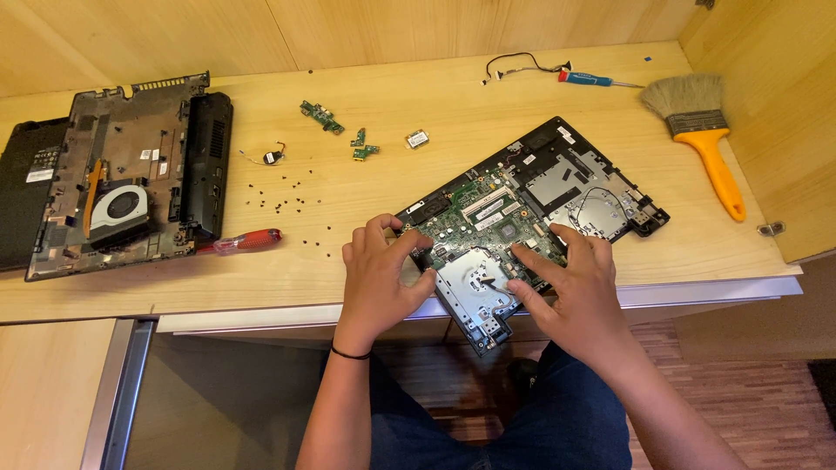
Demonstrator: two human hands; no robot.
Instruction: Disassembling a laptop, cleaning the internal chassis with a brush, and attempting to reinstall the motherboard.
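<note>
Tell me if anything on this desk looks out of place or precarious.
The laptop chassis under both hands juts past the desk edge at its near corner. Small black screws lie loose across the wood, uncontained, near the red screwdriver.

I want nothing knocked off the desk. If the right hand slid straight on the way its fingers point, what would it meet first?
The right hand points up-left across the laptop board. It would probably first meet the board's raised central parts; depth is unclear.
</note>
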